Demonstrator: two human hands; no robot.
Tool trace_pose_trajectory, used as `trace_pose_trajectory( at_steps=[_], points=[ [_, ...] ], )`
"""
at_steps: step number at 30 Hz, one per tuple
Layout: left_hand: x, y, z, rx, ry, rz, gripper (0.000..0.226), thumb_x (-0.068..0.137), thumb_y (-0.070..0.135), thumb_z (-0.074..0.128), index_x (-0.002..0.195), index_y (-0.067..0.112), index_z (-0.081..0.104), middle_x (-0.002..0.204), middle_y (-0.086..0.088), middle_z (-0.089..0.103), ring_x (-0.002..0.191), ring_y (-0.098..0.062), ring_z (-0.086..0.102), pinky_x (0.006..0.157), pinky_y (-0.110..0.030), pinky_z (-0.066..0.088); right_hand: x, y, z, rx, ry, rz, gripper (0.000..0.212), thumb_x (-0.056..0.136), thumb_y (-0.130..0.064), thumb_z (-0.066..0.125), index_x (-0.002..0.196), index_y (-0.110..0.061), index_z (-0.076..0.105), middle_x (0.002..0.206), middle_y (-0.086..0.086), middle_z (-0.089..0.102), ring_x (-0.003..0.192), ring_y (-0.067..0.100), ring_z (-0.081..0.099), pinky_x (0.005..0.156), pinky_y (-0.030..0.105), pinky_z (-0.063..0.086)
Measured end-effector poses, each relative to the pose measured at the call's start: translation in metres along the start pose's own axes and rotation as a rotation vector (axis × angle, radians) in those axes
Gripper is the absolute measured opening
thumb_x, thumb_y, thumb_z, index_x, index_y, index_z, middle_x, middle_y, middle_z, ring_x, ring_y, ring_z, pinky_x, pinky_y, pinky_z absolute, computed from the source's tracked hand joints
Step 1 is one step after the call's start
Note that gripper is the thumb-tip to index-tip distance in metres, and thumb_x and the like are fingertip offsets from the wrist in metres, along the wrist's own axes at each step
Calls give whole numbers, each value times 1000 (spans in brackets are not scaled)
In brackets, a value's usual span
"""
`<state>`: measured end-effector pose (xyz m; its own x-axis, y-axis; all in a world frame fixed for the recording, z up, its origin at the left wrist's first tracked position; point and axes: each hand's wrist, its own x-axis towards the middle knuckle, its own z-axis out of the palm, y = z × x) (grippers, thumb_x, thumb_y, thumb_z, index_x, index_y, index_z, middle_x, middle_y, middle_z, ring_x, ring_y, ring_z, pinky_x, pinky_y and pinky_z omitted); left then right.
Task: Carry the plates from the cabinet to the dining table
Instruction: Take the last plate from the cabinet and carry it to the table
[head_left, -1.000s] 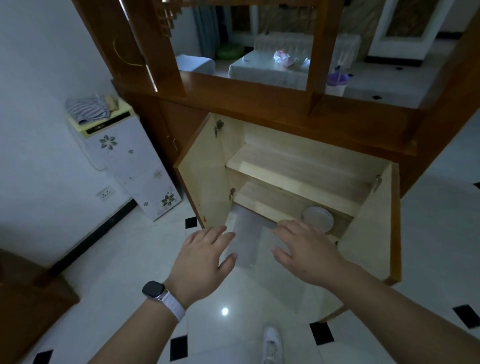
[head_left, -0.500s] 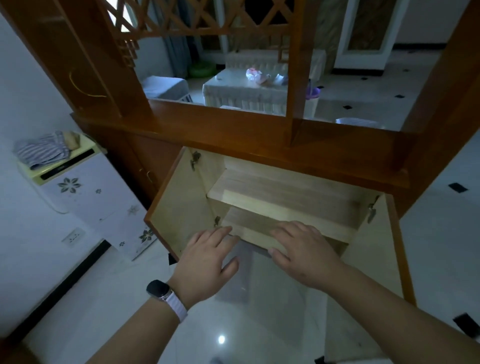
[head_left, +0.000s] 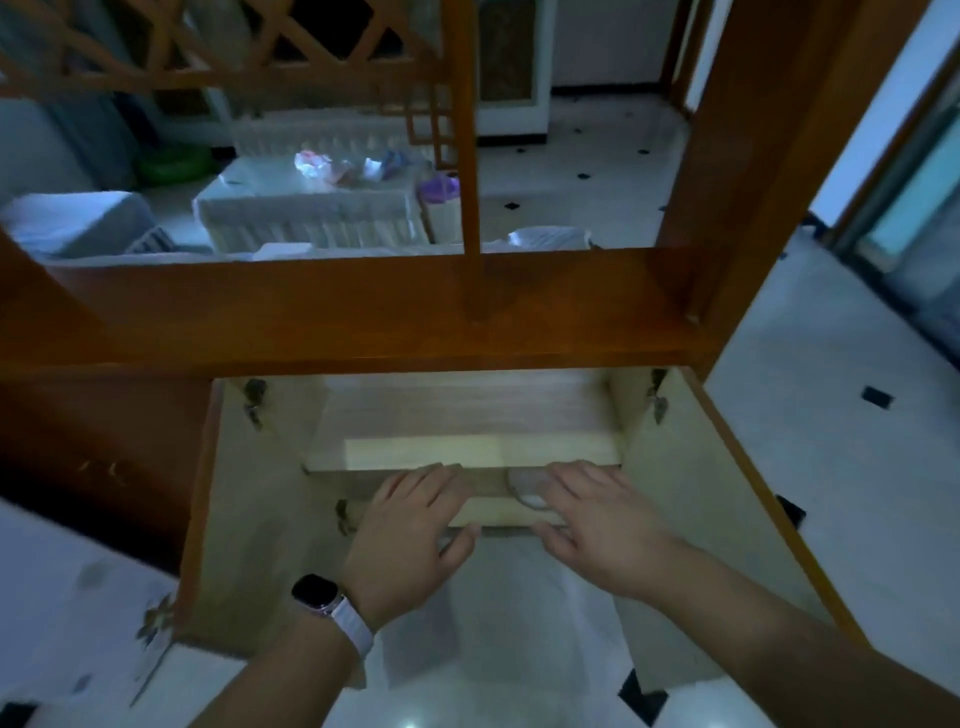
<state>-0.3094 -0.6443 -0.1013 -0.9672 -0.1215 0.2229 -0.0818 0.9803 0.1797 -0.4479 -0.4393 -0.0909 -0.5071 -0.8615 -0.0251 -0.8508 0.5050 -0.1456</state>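
The low wooden cabinet (head_left: 363, 332) stands with both doors swung wide, showing two pale shelves. A white plate (head_left: 525, 489) lies on the lower shelf, mostly hidden behind my right hand (head_left: 597, 530). That hand hovers over the plate's near side with fingers spread; whether it touches the plate I cannot tell. My left hand (head_left: 410, 530), with a watch on its wrist, reaches to the lower shelf's front edge, fingers apart, holding nothing. Through the divider a cloth-covered table (head_left: 311, 208) stands in the far room.
The left cabinet door (head_left: 249, 519) and right cabinet door (head_left: 722, 519) flank my arms. A wooden lattice screen (head_left: 260, 47) rises above the counter. A small white floral-print cabinet (head_left: 104, 623) sits low at the left. White tiled floor (head_left: 831, 467) with black diamonds spreads to the right.
The view has closed in on the cabinet and tilted up. Both hands have moved forward to the lower shelf, the right one now over the plate.
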Motion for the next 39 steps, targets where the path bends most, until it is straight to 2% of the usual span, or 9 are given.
trace_pose_trajectory(
  at_steps=[3,5,8,13,21,25,31,36,39],
  points=[
    [10,-26,2,-50,-16,68,41,89,46,48,113,18,67,130,-4,63,118,-24,57,102,-42,40,5,-16,4,7,58,85,49,85,-45,51,116,-11,66,118,10,66,106,30,62,89,43,51],
    [13,-39,5,-90,-23,107,40,88,45,48,112,20,67,129,-4,63,118,-24,57,101,-42,40,8,-25,6,27,70,155,44,86,-44,50,113,-14,67,114,8,66,103,30,62,84,42,52],
    [21,-51,8,-117,-89,166,42,88,46,46,115,21,67,129,-3,63,118,-25,57,101,-43,40,7,-34,10,-1,48,235,45,90,-47,43,116,-17,64,122,6,62,111,27,57,91,38,46],
    [44,-46,21,-163,-106,213,45,88,44,44,118,19,67,129,-2,63,118,-25,56,102,-40,38,-1,-31,15,-28,68,351,43,90,-45,44,113,-17,66,118,6,65,112,26,58,89,38,45],
    [86,-37,85,-178,-220,255,44,88,41,46,118,17,67,124,-3,64,114,-27,58,95,-39,44,21,18,72,27,-49,380,49,92,-47,43,126,-16,60,133,7,58,123,29,51,98,43,41],
    [102,-51,145,-170,-288,243,47,87,42,46,117,15,69,123,-7,66,110,-30,60,90,-42,47,39,54,128,101,-45,412,43,88,-40,56,119,-11,66,127,14,63,115,33,58,94,46,44],
    [122,-68,258,-149,-308,270,47,86,41,46,115,12,70,123,-8,66,107,-29,62,85,-38,46,71,108,227,104,-36,439,46,89,-42,49,117,-11,67,125,14,63,113,33,58,94,42,42],
    [131,-84,369,-128,-314,286,46,86,40,47,116,13,69,124,-9,65,108,-30,61,85,-40,47,91,153,321,58,-44,414,51,95,-47,37,129,-17,58,137,6,54,124,27,46,100,38,31],
    [133,-98,436,-109,-328,263,47,85,41,46,115,13,70,124,-11,65,108,-31,61,86,-41,47,101,173,378,64,-20,438,48,96,-47,39,131,-18,56,138,5,52,127,26,43,100,37,29]
  ],
)
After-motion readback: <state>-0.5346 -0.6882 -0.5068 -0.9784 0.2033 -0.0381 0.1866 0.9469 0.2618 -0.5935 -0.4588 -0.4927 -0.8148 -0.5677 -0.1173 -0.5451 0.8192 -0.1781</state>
